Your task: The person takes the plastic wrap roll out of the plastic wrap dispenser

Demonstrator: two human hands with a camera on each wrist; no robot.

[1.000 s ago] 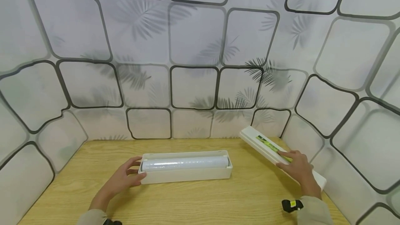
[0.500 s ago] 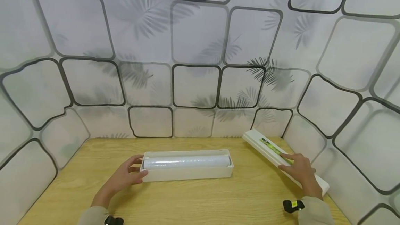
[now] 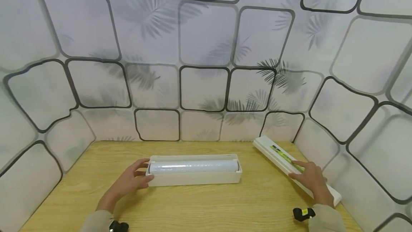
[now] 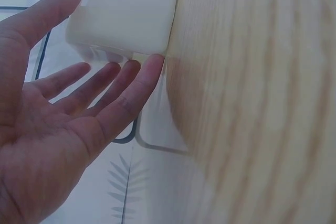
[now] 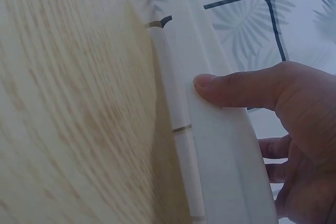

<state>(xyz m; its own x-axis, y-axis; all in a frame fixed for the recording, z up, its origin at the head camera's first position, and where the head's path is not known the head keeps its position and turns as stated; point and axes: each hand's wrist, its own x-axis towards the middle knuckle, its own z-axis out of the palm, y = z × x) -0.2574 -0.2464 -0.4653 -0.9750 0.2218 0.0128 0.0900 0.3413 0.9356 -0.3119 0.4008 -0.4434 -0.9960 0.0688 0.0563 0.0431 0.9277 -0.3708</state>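
A long white cling film box point(image 3: 194, 179) lies on the table without its lid, a shiny roll of cling film point(image 3: 193, 167) inside it. My left hand point(image 3: 130, 180) holds the box's left end, thumb at the front corner and fingers at the end and back. In the left wrist view, several fingertips point(image 4: 154, 62) meet the edge of that end. Off to the right, my right hand point(image 3: 311, 179) grips the white box lid point(image 3: 270, 149), which slants and has a green and yellow label. The right wrist view shows the thumb on one face of the lid point(image 5: 220, 150) and the fingers behind it.
The wood-grain table point(image 3: 193, 210) reaches back to a wall point(image 3: 202, 88) printed with rounded squares and palm leaves. A side wall point(image 3: 370, 160) stands close by the lid and the right hand. Black wrist cameras sit at both sleeves.
The head view has shifted slightly. My right hand and the lid have come down a little toward the table and slightly rightward. My left hand stays at the box's end.
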